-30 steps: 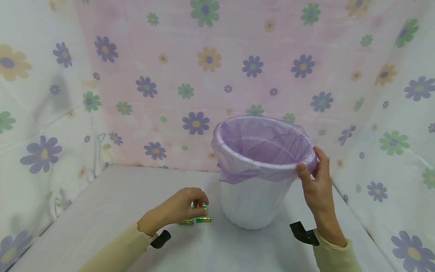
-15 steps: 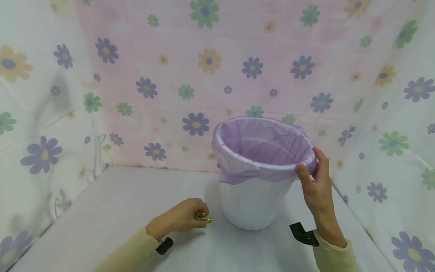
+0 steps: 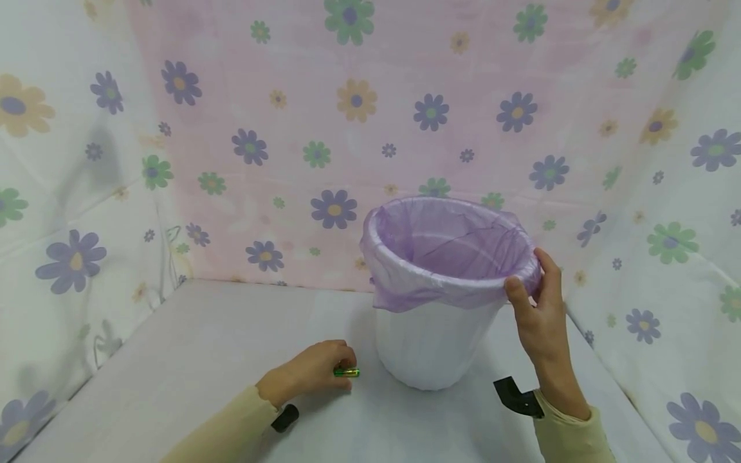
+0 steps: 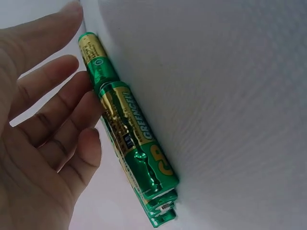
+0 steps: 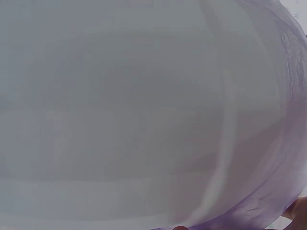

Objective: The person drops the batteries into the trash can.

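My left hand (image 3: 312, 368) rests low over the table around green-and-gold batteries (image 3: 348, 372). In the left wrist view, several batteries (image 4: 136, 139) lie close together, with one battery (image 4: 98, 57) end to end beyond the nearest. The bent fingers (image 4: 62, 100) lie along the batteries' side; the thumb stands apart near the far end. Whether the fingertips touch them is hard to tell. My right hand (image 3: 544, 328) grips the right rim of a white trash can (image 3: 434, 347), thumb in front. A purple trash bag (image 3: 405, 289) lines the can and folds over its rim.
The table (image 3: 231, 321) bears a pale cover. Flower-printed cloth (image 3: 347, 161) hangs behind it and along both sides. Black wrist mounts (image 3: 518, 400) stick out from both sleeves. The can's white wall (image 5: 144, 120) fills most of the right wrist view.
My left hand has come down and slightly nearer, and now hides the batteries that showed to its left before. The right hand and the trash can have stayed put.
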A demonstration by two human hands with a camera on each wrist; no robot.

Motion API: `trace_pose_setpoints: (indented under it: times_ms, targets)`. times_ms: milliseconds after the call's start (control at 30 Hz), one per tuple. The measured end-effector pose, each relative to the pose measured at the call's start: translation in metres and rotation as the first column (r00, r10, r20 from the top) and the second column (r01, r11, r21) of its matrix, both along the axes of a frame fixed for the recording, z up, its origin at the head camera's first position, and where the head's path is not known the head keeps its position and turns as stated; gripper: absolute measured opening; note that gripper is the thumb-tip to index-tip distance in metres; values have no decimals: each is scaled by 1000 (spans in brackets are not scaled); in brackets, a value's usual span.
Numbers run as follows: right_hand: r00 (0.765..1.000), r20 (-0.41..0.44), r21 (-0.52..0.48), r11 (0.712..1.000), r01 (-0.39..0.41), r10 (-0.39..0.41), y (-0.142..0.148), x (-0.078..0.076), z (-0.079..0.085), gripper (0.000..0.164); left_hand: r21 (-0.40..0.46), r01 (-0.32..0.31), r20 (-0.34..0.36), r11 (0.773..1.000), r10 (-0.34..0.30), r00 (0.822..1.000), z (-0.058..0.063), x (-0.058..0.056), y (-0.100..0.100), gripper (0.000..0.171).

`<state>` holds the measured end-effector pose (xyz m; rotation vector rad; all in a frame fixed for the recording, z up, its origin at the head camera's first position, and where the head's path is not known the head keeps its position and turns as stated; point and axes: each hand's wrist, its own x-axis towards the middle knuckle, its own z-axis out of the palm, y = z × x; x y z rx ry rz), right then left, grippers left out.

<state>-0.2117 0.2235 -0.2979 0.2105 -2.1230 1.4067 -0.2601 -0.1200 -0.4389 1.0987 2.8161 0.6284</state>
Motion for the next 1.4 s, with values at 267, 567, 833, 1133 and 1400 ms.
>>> trace_pose_setpoints:
  times_ms: [267, 567, 833, 1133, 1400]
  targets:
    - [1000, 0, 8, 1000, 2, -2, -1, 0, 0, 60, -38, 8, -19, 999, -8, 1000, -2, 2, 3, 21]
    - [1000, -11, 4, 1000, -6, 6, 0, 0, -1, 61, -19, 36, 16, 999, -36, 999, -4, 4, 7, 20]
    - [1000, -21, 6, 1000, -4, 5, 0, -1, -1, 60, 0, 18, 78, 1000, -18, 997, -7, 3, 8, 20]
    - [1000, -11, -4, 1000, -4, 4, -1, 0, 0, 60, -1, 14, 80, 1000, -14, 997, -7, 4, 9, 19]
    - [1000, -5, 0, 1000, 5, -5, -1, 1, -2, 59, 1, 14, 90, 1000, -14, 996, -6, 6, 9, 17]
